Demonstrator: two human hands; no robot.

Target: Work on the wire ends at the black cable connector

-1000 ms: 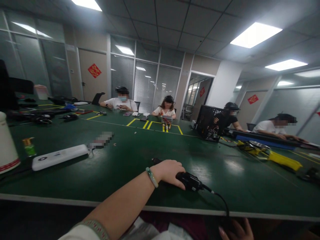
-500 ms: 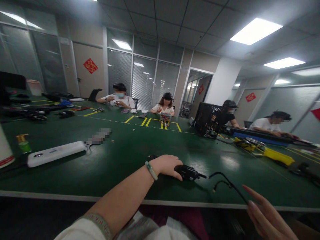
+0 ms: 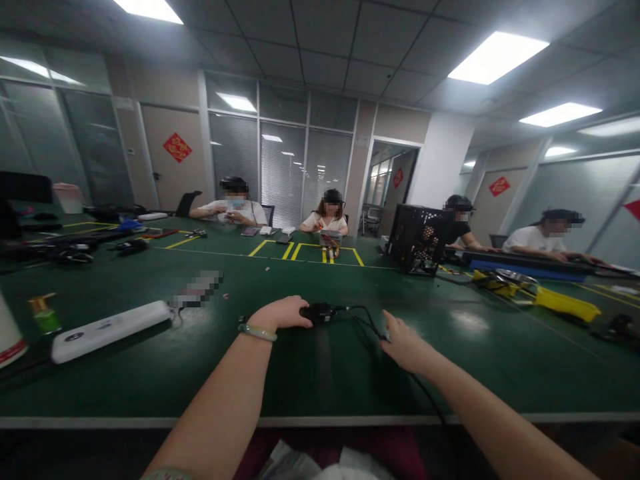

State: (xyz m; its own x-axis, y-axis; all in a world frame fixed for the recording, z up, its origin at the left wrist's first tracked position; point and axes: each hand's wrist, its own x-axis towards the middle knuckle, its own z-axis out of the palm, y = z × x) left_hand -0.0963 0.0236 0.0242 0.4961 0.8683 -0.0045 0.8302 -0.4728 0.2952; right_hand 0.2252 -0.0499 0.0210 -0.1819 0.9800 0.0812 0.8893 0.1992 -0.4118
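Note:
My left hand (image 3: 285,313), a pale green bangle at its wrist, is closed over one end of a small black device (image 3: 323,313). The palm and fingers hide part of that device, and I cannot make out its exact kind. From its right end runs a black cable (image 3: 367,315) that loops over to my right hand (image 3: 403,341). There the thumb and fingers close on the cable, and its tail passes under the wrist toward the table's front edge. Both hands are low over the green table (image 3: 240,373).
A white power strip (image 3: 113,330) and a small green bottle (image 3: 44,315) are on the left. A black computer case (image 3: 417,240) stands at the back right, near a yellow item (image 3: 565,303). Several people sit at the far side.
The left hand and the black device have shifted left and slightly away from me. My right hand has come in from the lower right to the cable, close to the device.

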